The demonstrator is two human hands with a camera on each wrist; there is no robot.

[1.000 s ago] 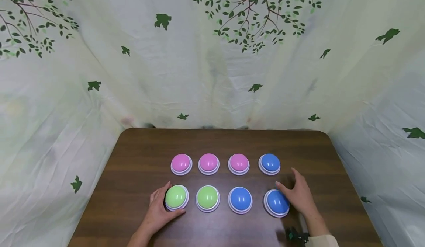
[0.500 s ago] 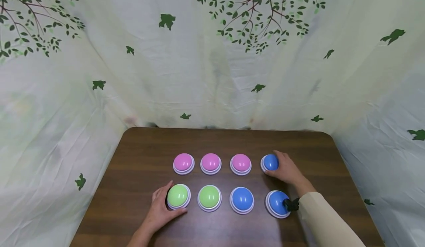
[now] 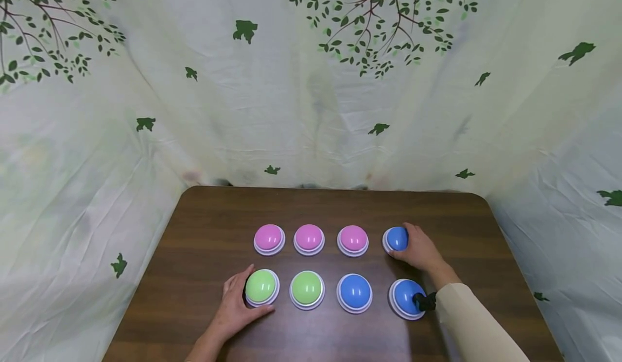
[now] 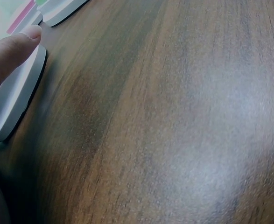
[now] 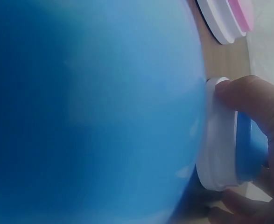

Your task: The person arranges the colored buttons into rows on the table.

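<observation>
Two rows of domed push buttons on white round bases stand on the table. At the front left, my left hand [image 3: 234, 307] grips a green push button [image 3: 260, 286], thumb at its near side and fingers round the far side. The left wrist view has the thumb [image 4: 15, 51] against the white base. My right hand [image 3: 421, 251] holds the back-right blue push button [image 3: 397, 238] by its sides. In the right wrist view, the thumb [image 5: 249, 95] lies on the white base, fingers opposite. Close under that wrist is the front-right blue push button [image 5: 113, 107], its dome filling much of the view.
Three pink push buttons [image 3: 308, 237] make up the rest of the back row. Another green push button [image 3: 306, 288] and a blue push button [image 3: 354, 292] stand mid-front. A black wrist camera [image 3: 425, 301] overlaps the front-right button. Behind the brown table [image 3: 218, 210] hangs a leaf-printed curtain [image 3: 311, 97].
My right hand has moved from beside the front-right blue push button to the back-right one and taken hold of it. My left hand stays at the green push button.
</observation>
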